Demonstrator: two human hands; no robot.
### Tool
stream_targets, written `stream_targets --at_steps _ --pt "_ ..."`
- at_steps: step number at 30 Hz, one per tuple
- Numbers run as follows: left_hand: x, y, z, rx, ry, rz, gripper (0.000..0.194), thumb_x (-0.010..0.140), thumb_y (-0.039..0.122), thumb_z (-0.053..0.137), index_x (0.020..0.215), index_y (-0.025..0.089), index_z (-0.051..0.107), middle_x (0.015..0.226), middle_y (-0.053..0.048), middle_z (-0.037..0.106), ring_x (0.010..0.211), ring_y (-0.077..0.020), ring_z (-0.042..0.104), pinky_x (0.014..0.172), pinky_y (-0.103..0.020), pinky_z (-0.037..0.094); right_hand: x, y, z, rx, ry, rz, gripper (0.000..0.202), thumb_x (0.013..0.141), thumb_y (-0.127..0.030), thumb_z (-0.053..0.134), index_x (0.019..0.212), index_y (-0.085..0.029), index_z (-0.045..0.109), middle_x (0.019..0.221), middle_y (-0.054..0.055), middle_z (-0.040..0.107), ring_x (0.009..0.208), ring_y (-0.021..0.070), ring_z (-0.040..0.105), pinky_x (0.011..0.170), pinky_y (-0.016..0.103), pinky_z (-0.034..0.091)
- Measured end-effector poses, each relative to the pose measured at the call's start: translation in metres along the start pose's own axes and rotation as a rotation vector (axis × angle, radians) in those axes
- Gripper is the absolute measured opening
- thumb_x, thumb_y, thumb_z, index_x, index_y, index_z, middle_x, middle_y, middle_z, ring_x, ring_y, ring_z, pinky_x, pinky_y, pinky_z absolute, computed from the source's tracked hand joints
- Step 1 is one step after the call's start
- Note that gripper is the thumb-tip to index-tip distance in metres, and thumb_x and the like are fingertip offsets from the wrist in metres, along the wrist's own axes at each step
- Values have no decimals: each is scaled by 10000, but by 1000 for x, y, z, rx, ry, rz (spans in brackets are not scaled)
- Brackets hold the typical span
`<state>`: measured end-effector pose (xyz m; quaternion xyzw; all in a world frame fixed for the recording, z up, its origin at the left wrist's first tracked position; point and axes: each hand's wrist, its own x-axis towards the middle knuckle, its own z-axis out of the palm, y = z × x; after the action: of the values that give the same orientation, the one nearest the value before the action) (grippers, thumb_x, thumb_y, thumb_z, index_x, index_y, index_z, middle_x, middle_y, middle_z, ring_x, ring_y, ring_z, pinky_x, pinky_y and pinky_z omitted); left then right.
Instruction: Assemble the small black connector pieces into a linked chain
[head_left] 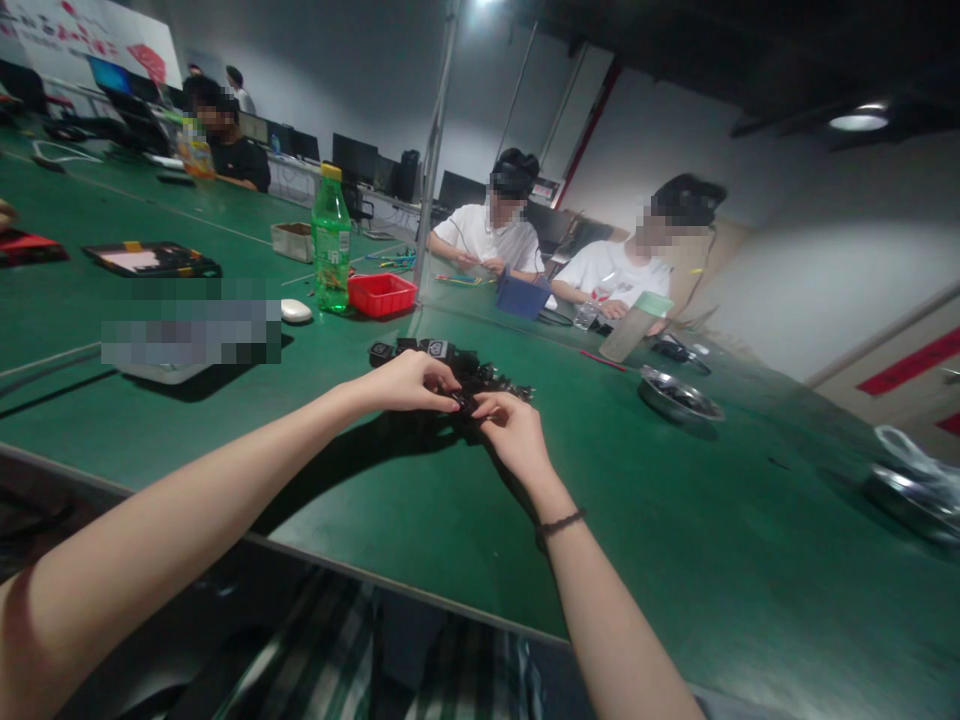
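My left hand (416, 382) and my right hand (512, 425) meet over a pile of small black parts (480, 375) on the green table. Both have their fingers closed on a small dark piece (463, 402) between them, its shape too small to make out. A few black blocks with pale markings (437, 349) lie just beyond my left hand. The shadow of my left arm falls across the table below the pile.
Beyond the pile stand a red tray (382, 296), a green bottle (331, 240) and a blue bin (523, 293). Metal bowls (681, 397) lie to the right. A blurred-out container (191, 335) is at left. Two people in white shirts sit across the table.
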<state>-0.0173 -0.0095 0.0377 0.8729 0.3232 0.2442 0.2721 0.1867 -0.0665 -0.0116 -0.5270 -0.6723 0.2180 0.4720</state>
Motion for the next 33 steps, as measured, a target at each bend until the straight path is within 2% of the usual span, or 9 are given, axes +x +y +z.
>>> stream_targets --at_steps 27,33 --pt "-1 -2 0 -3 -28 36 473 706 499 696 1019 145 731 945 -75 739 835 -197 664 728 -258 492 0 -11 1 -10 33 48 215 585 -20 524 626 -176 666 962 64 713 810 185 672 797 348 558" --pt "-1 -1 0 -3 -28 53 438 780 525 615 1006 172 739 969 -57 742 836 -191 662 753 -249 486 -1 -14 1 -20 43 55 237 579 9 509 618 -172 657 945 61 716 798 175 673 780 326 556"
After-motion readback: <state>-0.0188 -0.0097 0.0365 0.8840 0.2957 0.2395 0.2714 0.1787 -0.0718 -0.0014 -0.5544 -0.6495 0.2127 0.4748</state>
